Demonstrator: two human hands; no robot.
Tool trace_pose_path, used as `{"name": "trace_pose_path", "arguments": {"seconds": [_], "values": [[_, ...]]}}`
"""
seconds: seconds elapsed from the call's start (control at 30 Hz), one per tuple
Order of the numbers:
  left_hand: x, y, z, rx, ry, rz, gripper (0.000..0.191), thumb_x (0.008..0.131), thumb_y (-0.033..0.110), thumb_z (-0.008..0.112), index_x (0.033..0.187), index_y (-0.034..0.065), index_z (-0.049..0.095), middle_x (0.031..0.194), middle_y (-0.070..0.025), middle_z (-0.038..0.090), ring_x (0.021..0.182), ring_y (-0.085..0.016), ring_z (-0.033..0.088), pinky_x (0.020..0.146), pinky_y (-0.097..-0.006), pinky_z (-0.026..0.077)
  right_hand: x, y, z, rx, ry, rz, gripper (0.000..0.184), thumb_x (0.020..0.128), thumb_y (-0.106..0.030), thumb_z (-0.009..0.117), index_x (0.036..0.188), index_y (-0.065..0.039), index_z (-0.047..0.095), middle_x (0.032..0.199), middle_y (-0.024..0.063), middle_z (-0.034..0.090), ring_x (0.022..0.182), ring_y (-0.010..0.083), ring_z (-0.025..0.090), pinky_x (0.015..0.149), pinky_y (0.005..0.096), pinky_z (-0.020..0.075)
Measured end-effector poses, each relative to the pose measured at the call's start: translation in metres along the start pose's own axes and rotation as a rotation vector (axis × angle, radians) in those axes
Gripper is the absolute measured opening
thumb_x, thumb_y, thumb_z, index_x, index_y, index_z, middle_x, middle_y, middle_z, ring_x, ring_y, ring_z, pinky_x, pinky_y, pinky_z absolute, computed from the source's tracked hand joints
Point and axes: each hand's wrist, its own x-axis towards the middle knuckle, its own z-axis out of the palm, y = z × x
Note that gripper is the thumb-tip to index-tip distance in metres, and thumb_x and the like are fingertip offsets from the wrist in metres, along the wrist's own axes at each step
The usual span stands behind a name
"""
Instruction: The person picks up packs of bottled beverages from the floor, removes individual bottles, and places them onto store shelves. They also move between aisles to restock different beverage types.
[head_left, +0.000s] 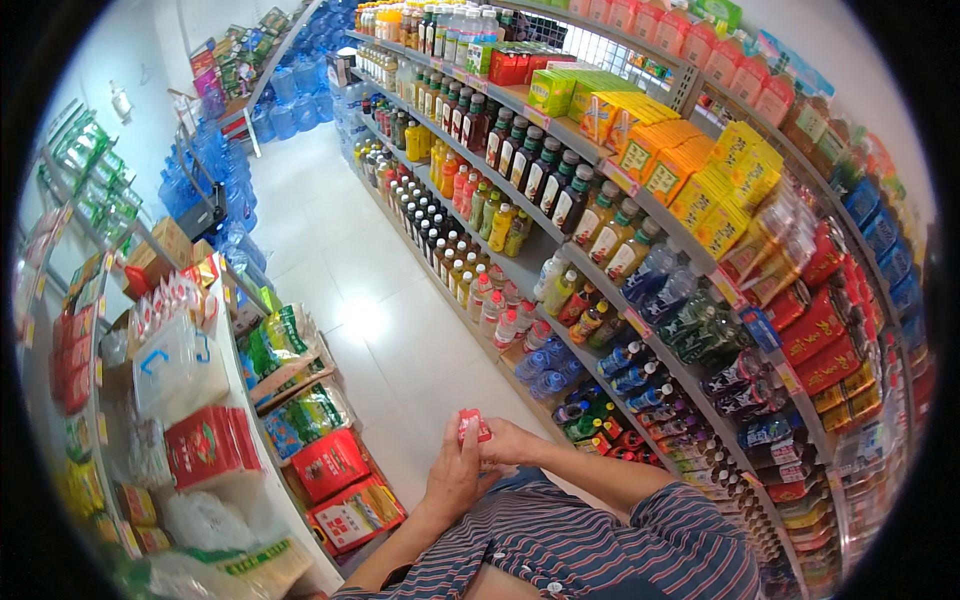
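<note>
A small red packet (472, 425) with white marks is held in front of my body, above the pale floor tiles. My left hand (456, 469) has its fingers raised around the packet's near side. From the right, my right hand (506, 442) meets it, its fingers partly hidden behind the packet and the left fingers. Both hands touch or nearly touch each other. What the packet contains cannot be told.
A long shelf unit (540, 266) of bottled drinks and cartons runs along the right. On the left, a white shelf (247, 427) holds red bags and a clear plastic box (180, 367); rice bags (281, 337) stand beside it. Blue water jugs (292, 90) are stacked at the back.
</note>
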Motion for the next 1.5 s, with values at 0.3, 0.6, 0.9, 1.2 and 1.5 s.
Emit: {"name": "trace_pose_path", "arguments": {"seconds": [0.3, 0.6, 0.9, 1.2, 1.5], "values": [[0.144, -0.15, -0.05, 0.03, -0.028, -0.137, 0.11, 0.065, 0.038, 0.095, 0.15, 0.0038, 0.035, 0.142, -0.028, 0.045, 0.115, -0.048, 0.06, 0.083, -0.0511, 0.058, 0.192, -0.089, -0.058, -0.072, -0.159, -0.089, 0.035, 0.079, -0.029, 0.075, 0.097, 0.0, 0.07, 0.084, 0.0106, 0.072, 0.077, 0.0176, 0.065, 0.071, 0.036, 0.0532], [0.292, -0.277, -0.125, 0.029, 0.198, -0.219, 0.089, 0.066, 0.028, 0.092, 0.137, 0.0043, 0.044, 0.121, -0.0235, 0.057, 0.107, -0.046, 0.059, 0.087, -0.0519, 0.052, 0.377, -0.22, -0.102, -0.398, -0.181, -0.206, 0.064, 0.077, -0.04, 0.071, 0.125, 0.0, 0.058, 0.095, 0.0213, 0.072, 0.087, 0.0323, 0.071, 0.078, 0.0415, 0.0562], [0.42, -0.454, -0.187, -0.069, 0.16, -0.206, 0.087, 0.066, 0.025, 0.092, 0.138, 0.0062, 0.047, 0.123, -0.0227, 0.058, 0.105, -0.044, 0.063, 0.086, -0.0486, 0.055, 0.579, -0.297, -0.139, -0.289, -0.26, -0.292, 0.07, 0.086, -0.042, 0.072, 0.139, -0.001, 0.052, 0.111, 0.0192, 0.069, 0.096, 0.0284, 0.068, 0.085, 0.0381, 0.0554], [0.551, -0.621, -0.301, -0.177, 0.264, -0.303, 0.084, 0.059, 0.026, 0.097, 0.128, 0.0016, 0.054, 0.108, -0.0192, 0.067, 0.096, -0.035, 0.068, 0.086, -0.0427, 0.056, 0.756, -0.401, -0.167, -0.446, -0.043, -0.375, 0.068, 0.093, -0.052, 0.068, 0.137, -0.002, 0.057, 0.129, 0.026, 0.064, 0.121, 0.0378, 0.062, 0.101, 0.045, 0.0492], [0.696, -0.761, -0.341, -0.493, 0.294, -0.444, 0.075, 0.067, 0.021, 0.096, 0.127, 0.0022, 0.054, 0.109, -0.0094, 0.065, 0.096, -0.017, 0.065, 0.084, -0.0324, 0.056, 0.93, -0.482, -0.196, -0.153, 0.117, -0.266, 0.052, 0.098, -0.048, 0.066, 0.119, -0.001, 0.067, 0.097, 0.0152, 0.072, 0.089, 0.0227, 0.069, 0.083, 0.0374, 0.0544]]}}
